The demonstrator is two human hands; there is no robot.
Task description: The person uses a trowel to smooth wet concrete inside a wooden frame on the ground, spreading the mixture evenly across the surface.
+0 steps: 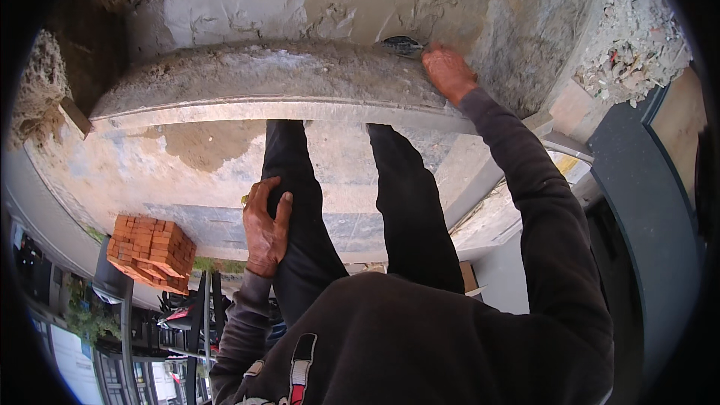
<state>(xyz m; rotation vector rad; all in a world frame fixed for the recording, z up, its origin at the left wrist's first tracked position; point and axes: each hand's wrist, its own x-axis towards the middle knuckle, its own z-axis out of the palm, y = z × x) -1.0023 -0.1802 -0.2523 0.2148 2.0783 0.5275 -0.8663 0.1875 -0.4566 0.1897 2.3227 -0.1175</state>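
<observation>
My right hand (450, 73) is closed at the wet cement surface (330, 0), knuckles up. From its left side sticks out the dark metal blade of a trowel (403, 45), lying against the grey mortar; the handle is hidden inside my fist. My left hand (266, 229) holds nothing and rests on my left leg (300, 202), thumb and fingers apart. A long straight board (285, 110) runs between my legs and the rough cement band, below the trowel.
Rubble and broken chips (634, 45) lie at the far right, near a dark grey panel (637, 165). Stacked orange bricks (150, 251) stand at the left. A pale slab with a damp sandy patch (202, 142) stretches on the near side of the board.
</observation>
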